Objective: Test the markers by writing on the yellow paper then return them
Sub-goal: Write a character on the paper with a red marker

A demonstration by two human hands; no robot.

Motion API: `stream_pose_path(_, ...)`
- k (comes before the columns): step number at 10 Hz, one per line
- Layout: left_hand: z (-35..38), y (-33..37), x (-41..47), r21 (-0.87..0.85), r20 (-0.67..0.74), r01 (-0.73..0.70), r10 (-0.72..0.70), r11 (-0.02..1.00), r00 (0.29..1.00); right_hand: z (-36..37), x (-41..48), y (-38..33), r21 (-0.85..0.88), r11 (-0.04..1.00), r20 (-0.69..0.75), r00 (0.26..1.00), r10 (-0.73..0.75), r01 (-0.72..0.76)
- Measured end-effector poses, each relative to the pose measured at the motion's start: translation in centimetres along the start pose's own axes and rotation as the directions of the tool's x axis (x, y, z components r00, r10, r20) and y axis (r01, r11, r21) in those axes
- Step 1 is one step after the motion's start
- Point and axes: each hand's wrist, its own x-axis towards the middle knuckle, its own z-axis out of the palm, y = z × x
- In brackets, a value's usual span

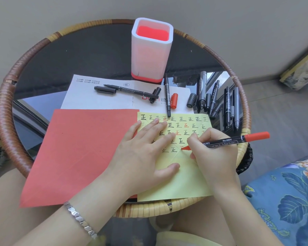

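**Red marker tested on the paper**

The right hand [212, 153] held the red marker [226, 141] near its tip, which touched the yellow paper [185, 176] on the surface [64, 55]. The left hand [146, 151] lay flat on the thin sheet, which probably slides easily. The light, stiff barrel read "No.6824" and "Permanent Marker".

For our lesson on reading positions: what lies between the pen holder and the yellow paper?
In the head view, white paper lies between the pen holder and the yellow paper, with black markers and a loose red cap on it.
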Motion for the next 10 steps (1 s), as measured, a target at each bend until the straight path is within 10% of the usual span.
stream_pose_path(10,-0.11,0.00,-0.08,-0.012,0.008,0.006,-0.006,1.000,1.000,-0.57,0.12,0.34,0.141,0.990,-0.161,0.987,-0.004,0.027)
